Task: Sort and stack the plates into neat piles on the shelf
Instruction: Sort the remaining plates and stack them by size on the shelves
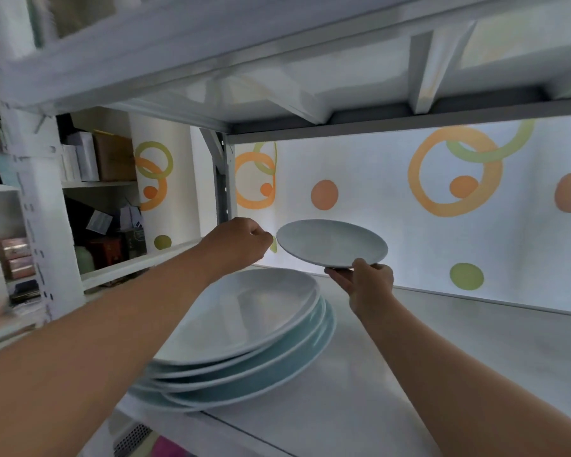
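While the right hand [365, 282] pinches the near rim of a small white plate [332, 243], thumb on top and fingers underneath, that plate hangs level in the air above the shelf [442, 357], behind the pile and clear of it. The left hand [241, 240] sits just beside the plate's left edge, fingers curled in; contact with the rim can't be told. A pile of larger plates [244, 331] rests on the shelf's left front, white ones over pale blue, edges uneven. Patterned wall [455, 173] behind.
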